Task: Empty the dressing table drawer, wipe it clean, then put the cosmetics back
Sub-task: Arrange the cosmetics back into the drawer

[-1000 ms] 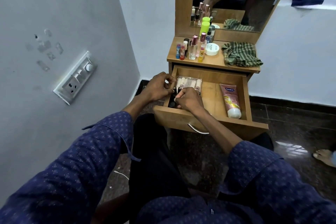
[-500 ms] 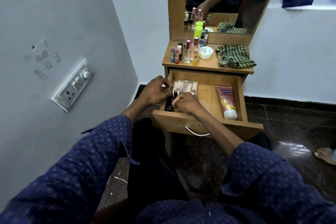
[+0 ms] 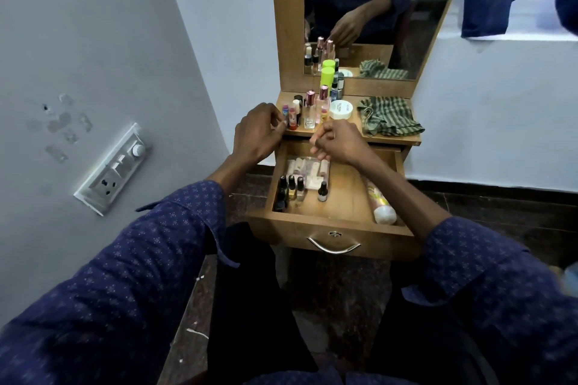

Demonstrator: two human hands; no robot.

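The wooden drawer [image 3: 331, 225] stands pulled out. Its left part holds several small nail polish bottles [image 3: 291, 190], a clear packet of tubes [image 3: 308, 169] and a small dark-capped bottle [image 3: 322, 192]. A pink tube with a white cap [image 3: 381, 206] lies along the right wall. My left hand [image 3: 258, 134] is at the table top's left edge, fingertips against a blue-capped lip balm [image 3: 285, 111]; a pinch cannot be made out. My right hand [image 3: 341, 141] hovers over the drawer's back edge with fingers curled and nothing in them.
On the table top [image 3: 391, 138] stand a red lip balm [image 3: 292, 118], perfume bottles [image 3: 310, 109], a white jar [image 3: 341, 109] and a lime-capped bottle [image 3: 327, 77]; a striped green cloth [image 3: 389, 116] lies at the right. A mirror [image 3: 369, 9] rises behind. A switch plate [image 3: 112, 170] is on the left wall.
Both hands have lifted out of the drawer's left part and moved up to the table top's front edge. The small bottles they covered now stand uncovered in the drawer.
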